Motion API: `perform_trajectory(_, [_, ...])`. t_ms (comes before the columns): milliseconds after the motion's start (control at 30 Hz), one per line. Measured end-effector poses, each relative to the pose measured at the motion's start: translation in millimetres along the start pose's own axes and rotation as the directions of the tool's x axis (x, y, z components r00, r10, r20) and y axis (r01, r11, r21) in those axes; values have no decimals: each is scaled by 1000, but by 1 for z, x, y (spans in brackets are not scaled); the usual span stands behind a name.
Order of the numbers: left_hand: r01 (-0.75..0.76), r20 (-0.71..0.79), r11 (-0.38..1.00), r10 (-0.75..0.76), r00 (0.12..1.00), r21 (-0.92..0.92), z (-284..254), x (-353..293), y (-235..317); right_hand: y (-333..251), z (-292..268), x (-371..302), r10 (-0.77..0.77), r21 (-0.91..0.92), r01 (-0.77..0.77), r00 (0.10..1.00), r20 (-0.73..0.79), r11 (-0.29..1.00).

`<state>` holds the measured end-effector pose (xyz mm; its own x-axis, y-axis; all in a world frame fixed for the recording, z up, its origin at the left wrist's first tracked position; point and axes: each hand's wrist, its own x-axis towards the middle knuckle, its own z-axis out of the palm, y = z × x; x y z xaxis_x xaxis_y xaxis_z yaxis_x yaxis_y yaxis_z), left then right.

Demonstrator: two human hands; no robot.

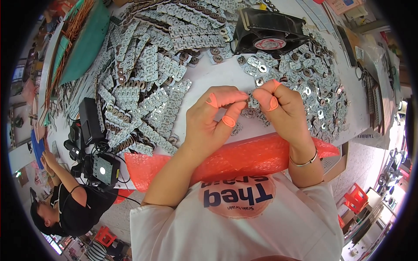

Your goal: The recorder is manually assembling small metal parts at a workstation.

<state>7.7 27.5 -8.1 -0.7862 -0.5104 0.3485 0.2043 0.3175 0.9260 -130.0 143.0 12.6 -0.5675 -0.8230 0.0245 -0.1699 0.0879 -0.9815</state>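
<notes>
In the head view, left hand (215, 115) and right hand (285, 108) bring thumb toward forefinger — whether gripping a piece, I cannot tell — between board strips (144, 64) leftward and loose board pieces (320, 93) rightward, where close, level fingertips should probably give best control.

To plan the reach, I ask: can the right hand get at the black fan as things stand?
Probably yes: the black fan is just beyond the right hand, with only low, small pieces visible between them.
</notes>
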Motion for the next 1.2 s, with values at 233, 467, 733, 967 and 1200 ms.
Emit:
perform_trajectory(233, [-37, 95, 976, 16, 995, 215, 7, 0, 0, -3, -16, 6, 25, -119, -29, 999, -33, 992])
perform_trajectory(467, [362, 74, 803, -374, 925, -473, 4, 0, 11, -2, -15, 2, 23, -110, -17, 998, 59, 994])
perform_trajectory(733, [385, 85, 898, -376, 923, -214, 3, -6, -2, -6, -13, 4, 8, -196, -17, 999, -46, 980])
perform_trajectory(967, [405, 35, 808, -433, 901, -428, -1, 3, 2, -4, -8, 6, -18, -128, 24, 999, 47, 991])
perform_trajectory(1200, [419, 81, 767, -438, 896, -486, -3, -8, -10, -13, -12, 7, -9, -255, 47, 989, 148, 966])
